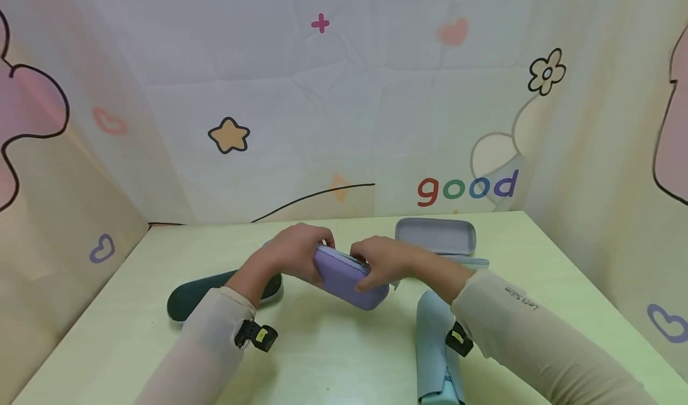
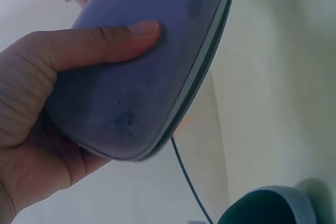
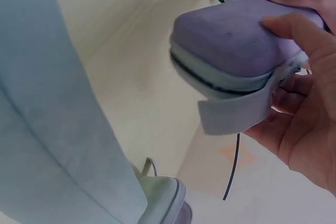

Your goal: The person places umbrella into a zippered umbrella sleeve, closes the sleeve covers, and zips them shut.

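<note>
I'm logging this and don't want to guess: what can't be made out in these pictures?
Purple case: its inside, hidden by the shell in every view.
Dark green case: head view, partly behind the left arm.
Light blue pouch: head view, near end cut off by the bottom edge.
Pale item: head view, largely behind the right arm.
Left grip: left wrist view, fingers largely behind the purple case.
</note>
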The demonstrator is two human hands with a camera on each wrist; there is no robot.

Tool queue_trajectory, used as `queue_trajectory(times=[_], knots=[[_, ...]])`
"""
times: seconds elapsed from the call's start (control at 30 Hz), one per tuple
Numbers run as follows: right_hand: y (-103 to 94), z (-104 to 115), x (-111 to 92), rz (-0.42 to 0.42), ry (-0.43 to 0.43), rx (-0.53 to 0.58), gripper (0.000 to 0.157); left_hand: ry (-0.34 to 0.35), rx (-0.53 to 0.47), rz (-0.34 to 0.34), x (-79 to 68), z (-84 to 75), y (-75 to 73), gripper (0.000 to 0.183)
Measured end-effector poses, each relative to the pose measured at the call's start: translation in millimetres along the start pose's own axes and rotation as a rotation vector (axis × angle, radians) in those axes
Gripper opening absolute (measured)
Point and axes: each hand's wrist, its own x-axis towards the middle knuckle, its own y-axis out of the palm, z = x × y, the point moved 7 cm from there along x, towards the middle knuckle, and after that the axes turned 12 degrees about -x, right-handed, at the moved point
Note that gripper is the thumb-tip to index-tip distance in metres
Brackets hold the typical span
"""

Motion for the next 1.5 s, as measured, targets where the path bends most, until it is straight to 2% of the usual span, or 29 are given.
queue_trajectory(times=[0.13, 0.27, 0.37, 0.53, 0.7, 0.8, 0.93, 1.0, 1.13, 1.23, 1.33, 1.5], knots=[[-0.3, 0, -1, -0.056, 0.016, 0.062, 0.038, -0.023, -0.161, -0.057, -3.7, 5.8, -14.4, 0.068], [-0.8, -6, -4, -0.127, 0.051, 0.156, 0.037, -0.047, -0.28, -0.161, -7.9, 11.2, -26.7, 0.097], [-0.8, -10, -6, -0.179, 0.083, 0.239, 0.036, -0.058, -0.39, -0.237, -10.7, 16.0, -30.4, 0.104], [-1.1, -14, -12, -0.241, 0.152, 0.396, 0.038, -0.162, -0.614, -0.359, -16.5, 28.1, -23.4, 0.101], [1.3, -13, -18, -0.26, 0.245, 0.569, 0.041, -0.312, -0.854, -0.453, -23.7, 38.5, -3.8, 0.091], [4.2, -12, -20, -0.277, 0.303, 0.657, 0.044, -0.345, -1.057, -0.446, -25.2, 39.7, 10.7, 0.082], [7.4, -12, -19, -0.315, 0.35, 0.751, 0.048, -0.367, -1.323, -0.375, -27.0, 40.4, 29.3, 0.072], [8.7, -11, -17, -0.334, 0.355, 0.82, 0.049, -0.38, -1.411, -0.325, -29.2, 40.4, 37.2, 0.069], [10.2, -9, -13, -0.374, 0.363, 0.986, 0.052, -0.376, -1.51, -0.249, -33.7, 37.1, 49.0, 0.063], [10.7, -8, -12, -0.4, 0.372, 1.078, 0.053, -0.341, -1.564, -0.242, -35.2, 32.6, 53.3, 0.06], [10.3, -6, -13, -0.407, 0.363, 1.121, 0.054, -0.305, -1.589, -0.274, -35.2, 28.1, 53.1, 0.058], [7.3, -6, -16, -0.415, 0.329, 1.057, 0.053, -0.286, -1.606, -0.381, -36.6, 25.3, 55.2, 0.057]])
